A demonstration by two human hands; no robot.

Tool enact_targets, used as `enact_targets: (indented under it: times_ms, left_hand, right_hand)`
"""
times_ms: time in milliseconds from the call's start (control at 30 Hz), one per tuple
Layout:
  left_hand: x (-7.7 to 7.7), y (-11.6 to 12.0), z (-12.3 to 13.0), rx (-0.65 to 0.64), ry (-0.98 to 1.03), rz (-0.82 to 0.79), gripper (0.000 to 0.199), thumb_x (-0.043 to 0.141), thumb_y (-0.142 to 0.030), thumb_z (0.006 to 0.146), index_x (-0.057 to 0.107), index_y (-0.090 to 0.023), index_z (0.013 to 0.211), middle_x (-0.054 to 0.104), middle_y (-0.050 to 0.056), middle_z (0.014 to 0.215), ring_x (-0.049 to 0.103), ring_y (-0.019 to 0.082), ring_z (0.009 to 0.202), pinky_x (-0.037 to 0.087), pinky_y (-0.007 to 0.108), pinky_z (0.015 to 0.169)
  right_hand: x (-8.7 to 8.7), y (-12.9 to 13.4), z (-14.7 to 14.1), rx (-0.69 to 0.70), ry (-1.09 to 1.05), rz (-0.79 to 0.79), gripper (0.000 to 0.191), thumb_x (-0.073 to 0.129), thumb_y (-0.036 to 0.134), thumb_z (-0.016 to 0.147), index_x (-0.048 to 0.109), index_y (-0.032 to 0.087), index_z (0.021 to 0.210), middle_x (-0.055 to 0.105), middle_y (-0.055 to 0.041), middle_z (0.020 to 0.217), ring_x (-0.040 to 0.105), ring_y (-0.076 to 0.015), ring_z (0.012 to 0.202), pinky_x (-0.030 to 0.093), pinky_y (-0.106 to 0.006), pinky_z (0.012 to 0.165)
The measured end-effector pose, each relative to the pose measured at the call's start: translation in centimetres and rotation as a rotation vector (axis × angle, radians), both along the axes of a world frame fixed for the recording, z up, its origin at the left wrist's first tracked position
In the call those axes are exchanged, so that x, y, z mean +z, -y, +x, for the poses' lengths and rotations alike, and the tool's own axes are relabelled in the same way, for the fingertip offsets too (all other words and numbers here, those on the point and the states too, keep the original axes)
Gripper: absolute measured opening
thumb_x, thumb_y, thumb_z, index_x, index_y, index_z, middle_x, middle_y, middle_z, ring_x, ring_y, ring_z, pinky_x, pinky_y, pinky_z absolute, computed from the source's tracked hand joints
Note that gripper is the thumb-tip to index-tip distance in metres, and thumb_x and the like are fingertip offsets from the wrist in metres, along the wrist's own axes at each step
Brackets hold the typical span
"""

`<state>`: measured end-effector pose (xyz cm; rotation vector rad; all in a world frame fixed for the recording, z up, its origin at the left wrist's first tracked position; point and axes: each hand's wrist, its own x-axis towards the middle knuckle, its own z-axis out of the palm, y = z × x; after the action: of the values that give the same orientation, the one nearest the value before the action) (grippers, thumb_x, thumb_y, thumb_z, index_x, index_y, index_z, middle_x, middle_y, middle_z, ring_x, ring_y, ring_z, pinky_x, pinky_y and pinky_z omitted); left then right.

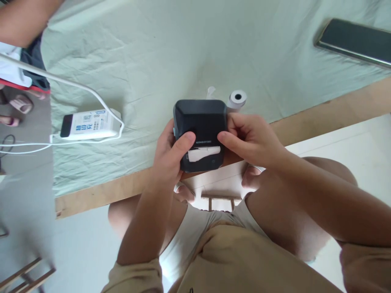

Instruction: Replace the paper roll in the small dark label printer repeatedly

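A black portable label printer (201, 120) is held between both hands above the table's near edge. A torn strip of white paper (204, 154) sticks out of its slot. My left hand (171, 152) wraps round the printer's left side, thumb lying on its top face. On the right side, my right hand (252, 136) grips the edge with its thumb on top and fingers curled. Just behind the printer lies a small roll of white paper (237, 99), with a little white paper scrap (210, 92) beside it.
A white power bank (91, 124) with white cables (76, 84) lies at left on the green tablecloth (146, 49). A dark phone (357, 40) rests at far right. Another person's arm (27, 20) reaches in at top left. The table has a wooden edge (104, 190).
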<state>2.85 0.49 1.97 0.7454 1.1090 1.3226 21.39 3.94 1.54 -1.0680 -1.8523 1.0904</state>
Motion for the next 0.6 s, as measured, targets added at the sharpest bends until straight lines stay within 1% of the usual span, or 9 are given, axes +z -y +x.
enact_targets:
  times_ms: [100, 167, 233, 300, 367, 433, 467, 533, 600]
  left_hand:
    - [0.2, 0.2, -0.1, 0.008, -0.024, -0.020, 0.034, 0.088, -0.042, 0.078, 0.078, -0.021, 0.102, 0.069, 0.002, 0.077, 0.075, 0.023, 0.075, 0.062, 0.033, 0.071]
    - [0.2, 0.3, -0.3, 0.006, -0.040, -0.042, 0.036, 0.090, -0.043, 0.076, 0.077, -0.022, 0.103, 0.070, 0.003, 0.078, 0.077, 0.027, 0.086, 0.064, 0.036, 0.082]
    - [0.2, 0.4, -0.4, -0.001, -0.049, -0.040, 0.036, 0.090, -0.042, 0.076, 0.077, -0.022, 0.103, 0.072, 0.003, 0.080, 0.078, 0.029, 0.095, 0.064, 0.037, 0.087]
    - [0.1, 0.4, -0.3, 0.014, -0.044, -0.002, 0.035, 0.089, -0.042, 0.077, 0.078, -0.023, 0.104, 0.074, 0.002, 0.083, 0.078, 0.027, 0.097, 0.064, 0.034, 0.089]
    - [-0.2, 0.3, 0.0, 0.060, -0.028, 0.039, 0.035, 0.085, -0.048, 0.080, 0.080, -0.023, 0.103, 0.077, 0.003, 0.088, 0.078, 0.026, 0.099, 0.064, 0.033, 0.090]
    - [-0.5, 0.0, 0.3, 0.106, -0.004, 0.025, 0.036, 0.076, -0.056, 0.087, 0.080, -0.022, 0.098, 0.079, 0.004, 0.091, 0.077, 0.027, 0.105, 0.063, 0.034, 0.093]
    - [-0.6, -0.1, 0.4, 0.129, 0.007, 0.001, 0.037, 0.070, -0.057, 0.091, 0.080, -0.021, 0.094, 0.080, 0.005, 0.093, 0.077, 0.027, 0.108, 0.062, 0.034, 0.095]
    - [-0.8, -0.3, 0.4, 0.170, 0.028, -0.050, 0.035, 0.064, -0.051, 0.097, 0.078, -0.021, 0.087, 0.080, 0.004, 0.094, 0.077, 0.025, 0.107, 0.061, 0.033, 0.096]
    - [-0.8, -0.5, 0.2, 0.188, 0.053, -0.056, 0.030, 0.063, -0.042, 0.100, 0.077, -0.021, 0.084, 0.081, 0.002, 0.095, 0.078, 0.020, 0.099, 0.061, 0.029, 0.092]
  right_hand:
    - [0.0, -0.1, 0.0, 0.004, 0.012, -0.023, 0.046, 0.069, 0.039, 0.089, 0.033, 0.023, 0.064, 0.033, 0.0076, 0.055, 0.028, -0.0060, 0.051, 0.020, -0.027, 0.047]
    - [-0.1, -0.3, 0.0, -0.004, 0.021, -0.029, 0.047, 0.070, 0.039, 0.088, 0.033, 0.023, 0.063, 0.033, 0.0079, 0.055, 0.028, -0.0058, 0.052, 0.020, -0.027, 0.048]
    - [-0.3, -0.5, 0.0, 0.003, 0.024, -0.024, 0.046, 0.070, 0.039, 0.088, 0.035, 0.023, 0.064, 0.034, 0.0078, 0.056, 0.030, -0.0059, 0.052, 0.021, -0.027, 0.049]
    - [-0.5, -0.6, 0.1, 0.037, 0.012, -0.015, 0.045, 0.068, 0.041, 0.090, 0.035, 0.023, 0.065, 0.035, 0.0076, 0.057, 0.031, -0.0061, 0.053, 0.023, -0.027, 0.050]
    - [-0.7, -0.7, 0.2, 0.077, -0.004, 0.000, 0.044, 0.065, 0.044, 0.093, 0.036, 0.023, 0.067, 0.037, 0.0072, 0.057, 0.033, -0.0065, 0.053, 0.024, -0.026, 0.049]
    - [-0.8, -0.6, 0.4, 0.095, -0.005, 0.018, 0.042, 0.061, 0.045, 0.096, 0.038, 0.024, 0.068, 0.038, 0.0070, 0.057, 0.034, -0.0074, 0.052, 0.026, -0.027, 0.050]
    - [-0.9, -0.6, 0.5, 0.092, -0.004, 0.026, 0.038, 0.060, 0.043, 0.097, 0.040, 0.024, 0.071, 0.040, 0.0072, 0.057, 0.036, -0.0081, 0.052, 0.028, -0.027, 0.050]
    - [-1.1, -0.4, 0.6, 0.074, -0.028, 0.021, 0.029, 0.063, 0.038, 0.096, 0.041, 0.025, 0.081, 0.044, 0.0076, 0.059, 0.041, -0.0098, 0.052, 0.031, -0.027, 0.052]
    - [-1.1, -0.3, 0.7, 0.068, -0.089, -0.015, 0.027, 0.064, 0.033, 0.095, 0.038, 0.027, 0.091, 0.051, 0.0079, 0.064, 0.045, -0.0115, 0.054, 0.035, -0.028, 0.053]
